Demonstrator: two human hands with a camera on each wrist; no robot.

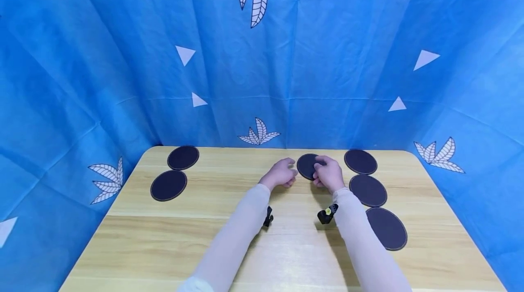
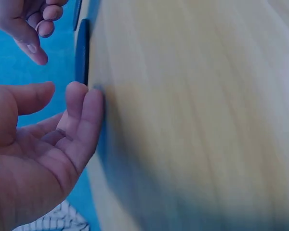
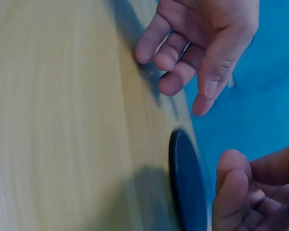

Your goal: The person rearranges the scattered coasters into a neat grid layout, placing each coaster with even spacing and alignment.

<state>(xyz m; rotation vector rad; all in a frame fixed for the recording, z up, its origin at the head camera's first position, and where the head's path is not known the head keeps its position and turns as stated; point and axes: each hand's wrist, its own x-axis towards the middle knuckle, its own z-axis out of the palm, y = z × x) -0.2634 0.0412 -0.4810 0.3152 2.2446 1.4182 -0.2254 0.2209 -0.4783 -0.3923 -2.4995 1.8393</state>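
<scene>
Six black discs (image 1: 306, 166): one partly behind right hand (image 1: 330, 173), three rightward, two leftward of left hand (image 1: 279, 173); both hands' fingers apart.

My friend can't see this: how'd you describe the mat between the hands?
Find the far edge of the wooden table, by the blue curtain. There lies a round black mat. Only it sits between left hand and right hand.

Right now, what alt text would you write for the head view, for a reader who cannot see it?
A person's left hand and right hand are close to a black disc near the far edge of a wooden table, the right hand partly hiding it. Two discs lie to the left, three discs to the right; blue cloth hangs behind.
</scene>
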